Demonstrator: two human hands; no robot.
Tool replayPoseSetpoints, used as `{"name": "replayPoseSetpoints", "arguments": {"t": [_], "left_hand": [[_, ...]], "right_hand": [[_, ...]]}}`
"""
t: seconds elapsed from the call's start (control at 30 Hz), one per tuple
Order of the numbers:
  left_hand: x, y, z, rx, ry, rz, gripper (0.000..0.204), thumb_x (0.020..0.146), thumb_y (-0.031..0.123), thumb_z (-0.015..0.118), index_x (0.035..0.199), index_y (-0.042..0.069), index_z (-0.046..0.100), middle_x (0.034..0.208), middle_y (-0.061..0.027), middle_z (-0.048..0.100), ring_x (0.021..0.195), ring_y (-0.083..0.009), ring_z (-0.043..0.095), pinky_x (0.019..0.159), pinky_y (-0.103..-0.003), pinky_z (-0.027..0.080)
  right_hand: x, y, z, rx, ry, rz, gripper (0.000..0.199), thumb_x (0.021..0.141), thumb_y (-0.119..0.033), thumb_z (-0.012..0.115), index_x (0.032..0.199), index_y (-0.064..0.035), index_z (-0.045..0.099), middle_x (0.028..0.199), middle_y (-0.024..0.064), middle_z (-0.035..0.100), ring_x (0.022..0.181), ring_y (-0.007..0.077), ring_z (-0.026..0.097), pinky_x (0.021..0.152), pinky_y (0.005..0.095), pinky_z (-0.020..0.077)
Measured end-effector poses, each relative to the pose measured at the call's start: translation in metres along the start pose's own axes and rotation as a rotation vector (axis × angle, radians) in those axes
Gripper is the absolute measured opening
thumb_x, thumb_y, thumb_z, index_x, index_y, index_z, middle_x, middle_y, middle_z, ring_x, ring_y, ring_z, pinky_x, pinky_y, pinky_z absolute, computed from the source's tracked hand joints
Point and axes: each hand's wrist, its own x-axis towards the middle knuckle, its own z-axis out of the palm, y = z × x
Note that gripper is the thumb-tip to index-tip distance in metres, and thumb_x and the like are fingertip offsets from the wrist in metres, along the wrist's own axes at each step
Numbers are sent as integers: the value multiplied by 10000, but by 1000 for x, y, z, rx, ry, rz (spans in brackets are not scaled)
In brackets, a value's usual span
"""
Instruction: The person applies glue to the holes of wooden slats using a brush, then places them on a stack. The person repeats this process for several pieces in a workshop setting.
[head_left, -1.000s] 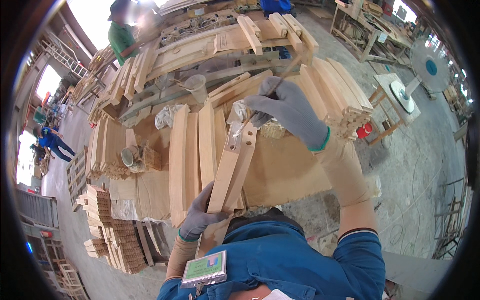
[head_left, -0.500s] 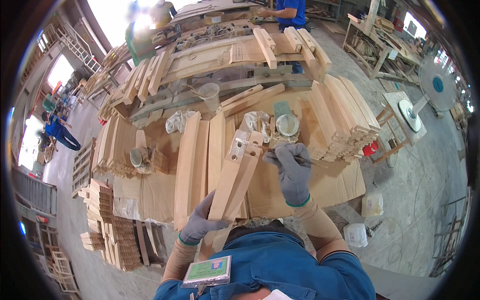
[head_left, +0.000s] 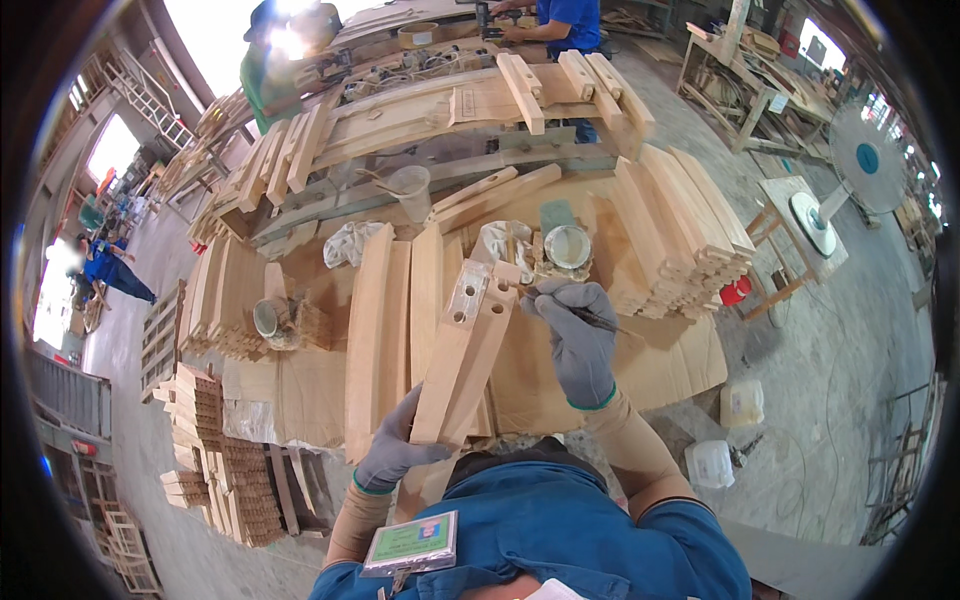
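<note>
My left hand (head_left: 395, 447), in a grey glove, grips the near end of a long wooden piece (head_left: 463, 352) with round holes near its far end, which is coated white. My right hand (head_left: 577, 333), also gloved, holds a thin brush (head_left: 572, 312) with its tip at the far end of that piece. Just beyond sits a small open tin (head_left: 568, 246) of pale glue or filler beside crumpled plastic.
Stacks of curved wooden parts (head_left: 680, 232) lie right of the bench; flat boards (head_left: 378, 324) lie left of the held piece. A plastic cup (head_left: 412, 189) stands further back. Two people work beyond. A fan (head_left: 862, 165) and white jugs (head_left: 710, 462) stand at right.
My right hand came down from above the bench to the far end of the held piece, brush now at the wood. The left hand kept its grip.
</note>
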Motion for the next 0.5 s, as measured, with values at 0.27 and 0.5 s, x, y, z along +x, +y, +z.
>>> {"name": "replayPoseSetpoints", "arguments": {"t": [0.27,0.5], "left_hand": [[4,-3,1,-9,19,-12,945,555,-7,720,1405,-26,307,1297,-89,495,1196,-178,463,1011,-308,358],[13,-10,2,6,78,-22,926,551,-19,735,1389,-16,339,1259,-79,530,1161,-180,500,983,-314,396]], "right_hand": [[9,9,-7,-3,33,-10,121,847,96,521,921,0,534,1025,148,609,928,218,638,836,325,551],[29,20,-25,90,186,93,44,843,56,575,864,22,559,998,128,610,820,163,626,727,270,539]]}}
